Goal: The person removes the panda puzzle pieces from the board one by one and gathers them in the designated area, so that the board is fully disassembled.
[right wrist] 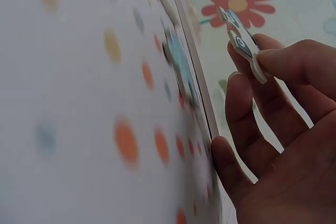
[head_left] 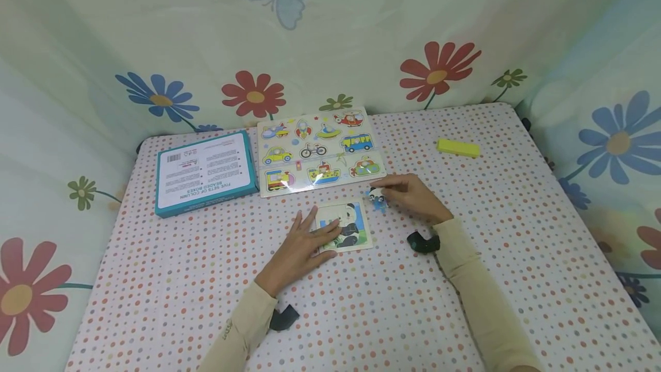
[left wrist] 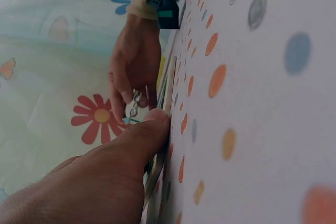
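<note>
Left hand, fingers spread, rests on flat square panda-picture board, just below frame centre. Right hand, right of frame centre, pinches thin black-and-white panda-face piece above white dotted worktop.

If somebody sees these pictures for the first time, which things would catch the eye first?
Probably the colourful vehicle board at the back of the table, with a teal box to its left. Next, in front of it, the panda picture partly under the left hand, and the small panda-faced piece that the right hand pinches beside that picture.
</note>
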Tool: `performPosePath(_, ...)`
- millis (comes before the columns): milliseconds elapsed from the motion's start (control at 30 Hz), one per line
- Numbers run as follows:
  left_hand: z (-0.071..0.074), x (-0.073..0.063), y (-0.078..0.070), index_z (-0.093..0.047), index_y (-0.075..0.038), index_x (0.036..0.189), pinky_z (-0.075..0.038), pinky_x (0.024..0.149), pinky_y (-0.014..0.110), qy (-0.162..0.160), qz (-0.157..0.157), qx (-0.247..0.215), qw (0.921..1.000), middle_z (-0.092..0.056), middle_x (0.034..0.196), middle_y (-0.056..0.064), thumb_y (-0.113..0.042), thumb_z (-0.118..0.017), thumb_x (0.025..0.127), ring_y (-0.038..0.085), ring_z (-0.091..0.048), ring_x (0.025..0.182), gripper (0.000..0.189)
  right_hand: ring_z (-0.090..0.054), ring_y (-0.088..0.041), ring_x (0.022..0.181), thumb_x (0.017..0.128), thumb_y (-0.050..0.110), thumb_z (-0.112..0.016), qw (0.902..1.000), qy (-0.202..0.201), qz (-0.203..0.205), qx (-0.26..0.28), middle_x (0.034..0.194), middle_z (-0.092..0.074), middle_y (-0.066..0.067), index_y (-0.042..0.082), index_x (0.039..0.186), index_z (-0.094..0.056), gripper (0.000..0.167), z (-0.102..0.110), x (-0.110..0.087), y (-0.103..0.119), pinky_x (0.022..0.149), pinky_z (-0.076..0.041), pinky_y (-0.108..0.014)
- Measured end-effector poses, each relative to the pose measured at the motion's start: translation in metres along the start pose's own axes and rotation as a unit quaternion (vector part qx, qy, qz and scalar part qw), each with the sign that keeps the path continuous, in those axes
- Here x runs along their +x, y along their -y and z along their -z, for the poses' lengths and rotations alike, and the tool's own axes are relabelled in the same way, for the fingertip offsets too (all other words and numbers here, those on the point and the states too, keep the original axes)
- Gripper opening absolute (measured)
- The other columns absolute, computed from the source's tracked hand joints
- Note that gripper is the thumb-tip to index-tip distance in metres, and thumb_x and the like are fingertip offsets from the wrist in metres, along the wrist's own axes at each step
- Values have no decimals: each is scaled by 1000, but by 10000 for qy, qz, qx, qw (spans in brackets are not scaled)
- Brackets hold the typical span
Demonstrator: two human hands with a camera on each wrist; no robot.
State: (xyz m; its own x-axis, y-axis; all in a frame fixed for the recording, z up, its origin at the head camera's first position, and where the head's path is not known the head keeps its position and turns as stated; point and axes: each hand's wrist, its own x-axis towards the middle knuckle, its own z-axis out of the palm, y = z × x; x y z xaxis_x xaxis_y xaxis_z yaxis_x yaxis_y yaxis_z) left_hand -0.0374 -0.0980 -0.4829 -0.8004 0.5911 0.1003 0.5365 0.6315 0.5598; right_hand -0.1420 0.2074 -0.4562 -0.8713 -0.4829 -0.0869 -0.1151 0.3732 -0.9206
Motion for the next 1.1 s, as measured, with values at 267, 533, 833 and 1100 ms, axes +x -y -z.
performPosePath(267,0,0,0,-47,-27,143,0,119,53,-33,-59,-75,9999,-38,149,-12,-41,-59,94,30,-6,148,52,-49,-29,126,96,10,-58,9997,-146,-39,-195,125,-63,-15,2,122,-65,28,23,-18,-4,107,-37,-48)
performPosePath(533,0,0,2,-46,-28,143,0,119,52,-15,-45,-26,10000,-38,149,-12,-42,-59,94,30,-6,148,53,-54,-13,102,96,8,-56,9991,-49,-257,-329,119,-64,-17,1,119,-67,25,33,-25,-8,86,-43,-17)
performPosePath(833,0,0,1,-46,-29,143,0,119,51,-7,26,-26,10000,-37,149,-14,-43,-58,93,29,-6,148,52,-53,-10,90,95,3,-56,9967,-58,-306,-751,117,-66,-18,0,112,-70,22,35,-26,-9,74,-44,-18)
performPosePath(1100,-1,0,1,-47,-29,142,0,119,51,-6,21,-44,10000,-38,149,-14,-42,-59,93,29,-6,148,52,-48,-16,78,94,4,-58,9957,-37,-354,-853,107,-68,-14,3,110,-72,21,33,-24,-8,65,-43,-22)
